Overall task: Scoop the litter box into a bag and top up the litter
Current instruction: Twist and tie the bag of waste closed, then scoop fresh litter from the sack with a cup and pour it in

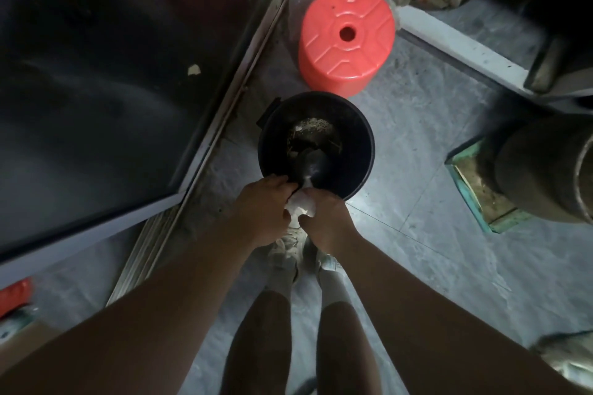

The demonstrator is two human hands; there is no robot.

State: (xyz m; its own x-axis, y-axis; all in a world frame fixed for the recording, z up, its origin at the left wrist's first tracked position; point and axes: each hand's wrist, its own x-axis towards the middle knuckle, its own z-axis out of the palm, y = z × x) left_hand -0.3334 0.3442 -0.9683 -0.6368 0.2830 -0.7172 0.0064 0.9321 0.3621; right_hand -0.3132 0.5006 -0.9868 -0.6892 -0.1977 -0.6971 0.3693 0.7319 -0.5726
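Grey tiled floor fills a dim corner beside a dark glass sliding door. You stand looking straight down at your own legs and pale shoes. Just ahead of your toes sits a round black plastic bucket, open, with gritty, litter-like debris on its bottom. Both of your hands meet at its near rim. Your left hand and your right hand each curl their fingers round a crumpled white plastic bag, pinching it between them; its thin neck hangs over the rim into the bucket, probably so that anything spilled falls inside. Whether the bag is being emptied or tied off, you cannot tell. Beyond the bucket stands an upturned red plastic stool. At the right edge lies a teal-rimmed tray of sandy material, possibly the litter box, partly hidden by a dark cylinder.
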